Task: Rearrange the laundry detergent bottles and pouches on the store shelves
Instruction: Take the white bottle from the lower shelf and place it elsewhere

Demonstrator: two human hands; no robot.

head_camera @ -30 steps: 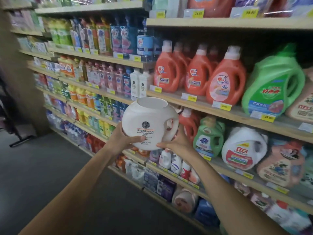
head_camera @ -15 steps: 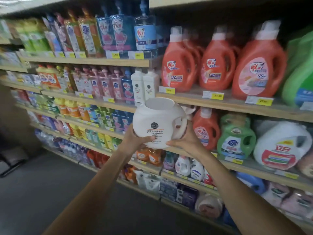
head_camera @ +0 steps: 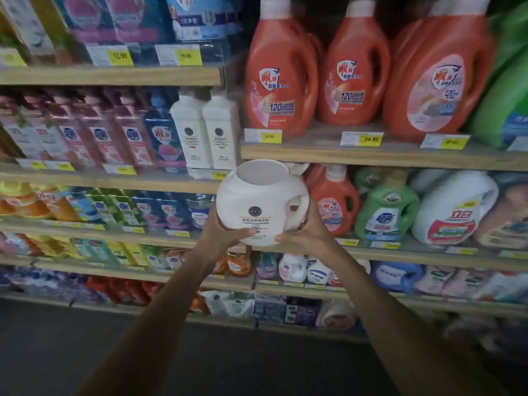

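Observation:
I hold a round white laundry capsule tub (head_camera: 261, 195) with a side handle in front of the shelves, between both hands. My left hand (head_camera: 224, 231) cups its lower left side, thumb across the label. My right hand (head_camera: 304, 234) grips its lower right side under the handle. The tub sits level with a small orange detergent bottle (head_camera: 333, 201) and a green bottle (head_camera: 385, 210) on the shelf (head_camera: 400, 251) behind it. Two white square bottles (head_camera: 204, 132) stand just above and left of the tub.
Three large orange detergent bottles (head_camera: 354, 75) line the upper shelf (head_camera: 371, 157), with a green jug (head_camera: 505, 90) at the right edge. A white jug (head_camera: 454, 207) lies on the right. Pouches (head_camera: 85, 135) and small bottles fill the left shelves. Dark floor (head_camera: 57, 352) lies below.
The view has moved closer to the shelves and shifted right. Both hands have carried the tub slightly up and toward the shelf, keeping the same hold.

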